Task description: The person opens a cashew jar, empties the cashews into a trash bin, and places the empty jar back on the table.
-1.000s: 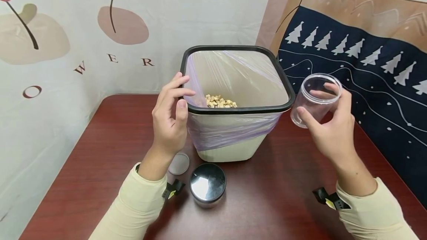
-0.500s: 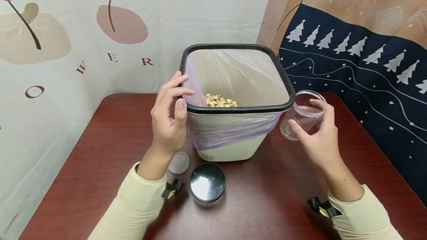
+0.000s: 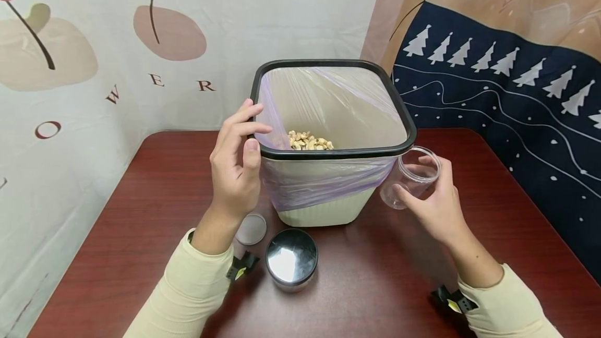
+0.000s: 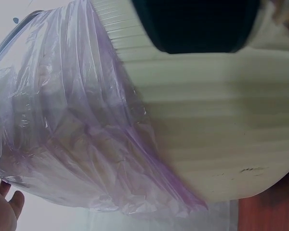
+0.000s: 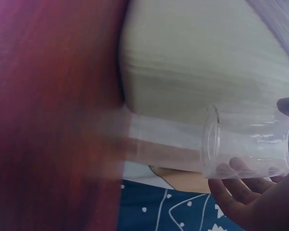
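A cream trash bin (image 3: pixel 324 217) with a black rim stands on the table, lined with a translucent purple trash bag (image 3: pixel 328 181). Pale nuts, seemingly cashews, (image 3: pixel 310 141) lie inside it. My left hand (image 3: pixel 235 166) rests on the rim's left side, its fairly straight fingers reaching over the edge. To the right of the bin, my right hand (image 3: pixel 434 197) holds a clear, lidless jar (image 3: pixel 409 184) between thumb and fingers. The jar appears empty, tilted, close beside the bin. In the right wrist view, the jar's base (image 5: pixel 212 139) is above the table.
A jar with a shiny black lid (image 3: pixel 291 257) stands in front of the bin. Beside it lies a round translucent disc (image 3: pixel 251 229), near my left wrist. Printed cloths hang behind the reddish-brown table (image 3: pixel 375 286) and along its right side.
My right hand has lowered the clear jar and brought it leftward, from beside the rim down along the bin's right side. The left hand has stayed on the rim.
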{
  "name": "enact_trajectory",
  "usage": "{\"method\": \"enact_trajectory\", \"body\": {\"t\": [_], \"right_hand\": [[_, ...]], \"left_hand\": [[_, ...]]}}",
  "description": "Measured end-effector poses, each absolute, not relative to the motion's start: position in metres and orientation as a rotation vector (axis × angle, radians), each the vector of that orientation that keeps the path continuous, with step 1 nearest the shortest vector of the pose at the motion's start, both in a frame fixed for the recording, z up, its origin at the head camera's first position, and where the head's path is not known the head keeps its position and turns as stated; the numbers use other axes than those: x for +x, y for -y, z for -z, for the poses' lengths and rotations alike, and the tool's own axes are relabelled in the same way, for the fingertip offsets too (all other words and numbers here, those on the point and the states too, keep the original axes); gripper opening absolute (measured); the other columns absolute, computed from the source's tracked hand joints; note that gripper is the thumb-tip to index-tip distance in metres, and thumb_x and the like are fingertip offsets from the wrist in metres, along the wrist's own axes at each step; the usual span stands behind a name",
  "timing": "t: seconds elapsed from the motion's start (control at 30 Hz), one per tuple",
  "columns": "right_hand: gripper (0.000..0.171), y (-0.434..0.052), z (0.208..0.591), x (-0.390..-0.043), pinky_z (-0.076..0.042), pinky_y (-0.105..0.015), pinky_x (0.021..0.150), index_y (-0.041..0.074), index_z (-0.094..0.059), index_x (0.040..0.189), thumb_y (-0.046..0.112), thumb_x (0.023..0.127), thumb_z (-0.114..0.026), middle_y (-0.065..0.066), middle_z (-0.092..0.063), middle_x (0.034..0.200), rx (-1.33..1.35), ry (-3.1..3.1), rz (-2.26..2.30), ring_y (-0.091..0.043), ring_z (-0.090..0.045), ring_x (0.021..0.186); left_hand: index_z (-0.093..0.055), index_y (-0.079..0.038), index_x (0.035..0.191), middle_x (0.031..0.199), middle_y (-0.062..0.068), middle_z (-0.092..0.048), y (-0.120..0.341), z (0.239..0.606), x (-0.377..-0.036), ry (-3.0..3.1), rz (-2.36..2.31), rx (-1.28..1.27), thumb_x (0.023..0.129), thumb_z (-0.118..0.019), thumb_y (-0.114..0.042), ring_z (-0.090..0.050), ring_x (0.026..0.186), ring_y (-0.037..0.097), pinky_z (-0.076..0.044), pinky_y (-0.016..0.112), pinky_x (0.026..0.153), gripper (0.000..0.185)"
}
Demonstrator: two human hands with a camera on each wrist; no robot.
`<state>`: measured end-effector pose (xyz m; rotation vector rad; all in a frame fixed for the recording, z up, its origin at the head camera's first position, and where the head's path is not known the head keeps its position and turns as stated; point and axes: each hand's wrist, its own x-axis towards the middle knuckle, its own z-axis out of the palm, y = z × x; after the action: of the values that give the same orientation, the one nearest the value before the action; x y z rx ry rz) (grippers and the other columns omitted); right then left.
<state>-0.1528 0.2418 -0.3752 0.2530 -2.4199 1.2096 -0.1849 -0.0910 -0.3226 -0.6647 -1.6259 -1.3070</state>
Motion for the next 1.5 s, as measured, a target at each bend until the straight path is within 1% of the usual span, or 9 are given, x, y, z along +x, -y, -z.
{"method": "enact_trajectory", "body": {"t": [0.13, 0.4, 0.6, 0.83, 0.97, 1.1, 1.23, 1.37, 1.5], "right_hand": [[0.069, -0.243, 0.381, -0.153, -0.051, -0.012, 0.067, 0.003, -0.033, 0.136, 0.010, 0.084, -0.079, -0.017, -0.066, 0.127, 0.271, 2.475, -1.255, 0.011, -0.064, 0.083], [0.068, -0.241, 0.395, -0.154, -0.052, -0.013, 0.076, 0.004, -0.033, 0.132, 0.014, 0.084, -0.080, -0.017, -0.063, 0.127, 0.266, 2.606, -1.377, 0.007, -0.066, 0.087], [0.068, -0.239, 0.402, -0.155, -0.054, -0.017, 0.080, 0.004, -0.034, 0.129, 0.014, 0.082, -0.082, -0.014, -0.062, 0.123, 0.279, 2.647, -1.429, -0.006, -0.070, 0.093], [0.070, -0.239, 0.407, -0.156, -0.049, -0.016, 0.082, 0.007, -0.035, 0.129, 0.020, 0.080, -0.084, -0.013, -0.063, 0.125, 0.245, 2.730, -1.343, -0.021, -0.066, 0.107], [0.072, -0.239, 0.407, -0.154, -0.049, -0.018, 0.083, 0.008, -0.035, 0.130, 0.023, 0.080, -0.084, -0.015, -0.063, 0.126, 0.258, 2.774, -1.335, -0.027, -0.067, 0.110], [0.071, -0.239, 0.407, -0.149, -0.049, -0.019, 0.084, 0.008, -0.036, 0.128, 0.024, 0.079, -0.085, -0.015, -0.063, 0.126, 0.263, 2.797, -1.313, -0.027, -0.067, 0.110], [0.070, -0.240, 0.408, -0.144, -0.048, -0.023, 0.087, 0.008, -0.037, 0.126, 0.025, 0.078, -0.086, -0.014, -0.061, 0.126, 0.269, 2.810, -1.293, -0.027, -0.064, 0.112], [0.072, -0.241, 0.411, -0.140, -0.047, -0.029, 0.091, 0.008, -0.038, 0.127, 0.027, 0.077, -0.086, -0.014, -0.060, 0.126, 0.265, 2.842, -1.263, -0.027, -0.061, 0.115], [0.075, -0.242, 0.413, -0.137, -0.046, -0.033, 0.091, 0.010, -0.038, 0.129, 0.029, 0.076, -0.087, -0.011, -0.057, 0.126, 0.255, 2.868, -1.244, -0.026, -0.059, 0.114]], "left_hand": [[-0.067, 0.003, 0.096, 0.124, 0.020, -0.066, 0.092, 0.322, -0.184, 1.626, 1.299, -0.656, 0.101, -0.044, -0.042, -0.053, 0.134, 0.036, -0.037, 0.044, 0.115, 0.051], [-0.067, 0.003, 0.096, 0.124, 0.019, -0.066, 0.092, 0.323, -0.184, 1.623, 1.306, -0.661, 0.101, -0.045, -0.041, -0.053, 0.134, 0.035, -0.037, 0.044, 0.115, 0.050], [-0.067, 0.003, 0.096, 0.124, 0.020, -0.066, 0.091, 0.324, -0.185, 1.629, 1.305, -0.661, 0.101, -0.044, -0.042, -0.053, 0.134, 0.036, -0.037, 0.044, 0.115, 0.051], [-0.067, 0.003, 0.096, 0.125, 0.020, -0.065, 0.091, 0.323, -0.185, 1.628, 1.306, -0.666, 0.101, -0.044, -0.042, -0.052, 0.134, 0.035, -0.037, 0.044, 0.116, 0.051], [-0.067, 0.003, 0.096, 0.124, 0.020, -0.066, 0.091, 0.323, -0.185, 1.623, 1.305, -0.663, 0.100, -0.044, -0.040, -0.053, 0.134, 0.035, -0.037, 0.044, 0.115, 0.049], [-0.067, 0.004, 0.096, 0.124, 0.020, -0.065, 0.091, 0.323, -0.185, 1.621, 1.310, -0.669, 0.100, -0.044, -0.039, -0.052, 0.135, 0.035, -0.037, 0.044, 0.116, 0.049], [-0.067, 0.004, 0.096, 0.125, 0.020, -0.065, 0.091, 0.322, -0.185, 1.623, 1.315, -0.670, 0.101, -0.044, -0.043, -0.052, 0.135, 0.036, -0.037, 0.044, 0.116, 0.052], [-0.067, 0.004, 0.097, 0.125, 0.019, -0.065, 0.092, 0.322, -0.184, 1.631, 1.317, -0.667, 0.101, -0.044, -0.046, -0.052, 0.135, 0.036, -0.037, 0.044, 0.116, 0.055], [-0.067, 0.004, 0.097, 0.126, 0.019, -0.065, 0.092, 0.323, -0.184, 1.635, 1.317, -0.668, 0.101, -0.044, -0.046, -0.052, 0.136, 0.035, -0.037, 0.044, 0.116, 0.055]]}}
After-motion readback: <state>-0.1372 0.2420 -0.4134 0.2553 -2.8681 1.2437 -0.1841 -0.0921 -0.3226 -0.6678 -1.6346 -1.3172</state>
